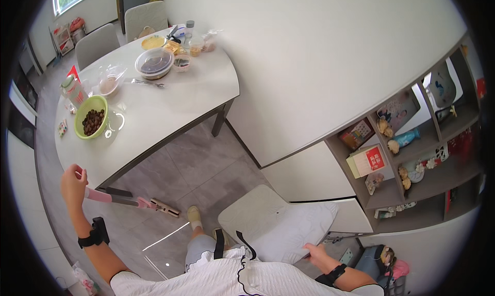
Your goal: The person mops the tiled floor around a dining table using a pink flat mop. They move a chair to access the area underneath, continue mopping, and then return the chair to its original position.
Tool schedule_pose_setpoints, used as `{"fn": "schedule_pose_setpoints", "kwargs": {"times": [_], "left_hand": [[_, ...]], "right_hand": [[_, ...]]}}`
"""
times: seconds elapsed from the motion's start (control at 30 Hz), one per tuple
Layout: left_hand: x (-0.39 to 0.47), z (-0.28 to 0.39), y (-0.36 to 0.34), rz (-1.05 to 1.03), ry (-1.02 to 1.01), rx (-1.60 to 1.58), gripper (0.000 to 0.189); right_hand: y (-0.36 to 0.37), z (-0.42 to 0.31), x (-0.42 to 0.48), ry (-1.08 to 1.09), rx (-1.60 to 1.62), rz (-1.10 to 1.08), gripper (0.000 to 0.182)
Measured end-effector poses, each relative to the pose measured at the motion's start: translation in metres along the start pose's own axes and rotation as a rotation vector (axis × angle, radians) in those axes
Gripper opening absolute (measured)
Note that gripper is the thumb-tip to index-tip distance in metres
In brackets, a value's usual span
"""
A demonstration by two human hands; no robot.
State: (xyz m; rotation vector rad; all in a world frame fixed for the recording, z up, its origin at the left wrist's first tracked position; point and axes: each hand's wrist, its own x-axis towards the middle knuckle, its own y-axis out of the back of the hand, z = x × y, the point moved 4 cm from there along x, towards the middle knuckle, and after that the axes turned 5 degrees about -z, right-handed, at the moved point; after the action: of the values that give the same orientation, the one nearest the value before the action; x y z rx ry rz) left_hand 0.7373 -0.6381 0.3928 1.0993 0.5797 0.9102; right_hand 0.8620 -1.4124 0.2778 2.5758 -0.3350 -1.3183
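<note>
My left hand (74, 185) is at the left, its fingers curled at the top of a mop handle (98, 195) with a pink grip and a grey pole. The pole slants down to a narrow mop head (165, 208) on the floor, near my slippered foot (193, 214). At the lower right my right hand (316, 254) grips the edge of a pale upholstered chair (286, 226) standing beside me. Part of that chair is hidden by my white top. Each wrist wears a black strap.
A white table (181, 102) at the upper left bears a green bowl of round brown fruit (93, 122), a lidded plastic container (154, 62) and a glass pitcher (73, 89). Grey chairs (96, 44) stand behind it. Shelves (402, 156) with ornaments line the right.
</note>
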Motion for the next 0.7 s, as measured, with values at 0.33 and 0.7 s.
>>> {"fn": "schedule_pose_setpoints", "kwargs": {"times": [0.33, 0.7], "left_hand": [[0.027, -0.032, 0.028, -0.013, 0.022, -0.025, 0.015], [0.005, -0.088, 0.044, 0.019, 0.075, -0.058, 0.014]], "right_hand": [[-0.102, -0.063, -0.021, 0.128, -0.236, -0.133, 0.034], [-0.225, -0.136, 0.006, 0.309, -0.291, -0.336, 0.026]]}}
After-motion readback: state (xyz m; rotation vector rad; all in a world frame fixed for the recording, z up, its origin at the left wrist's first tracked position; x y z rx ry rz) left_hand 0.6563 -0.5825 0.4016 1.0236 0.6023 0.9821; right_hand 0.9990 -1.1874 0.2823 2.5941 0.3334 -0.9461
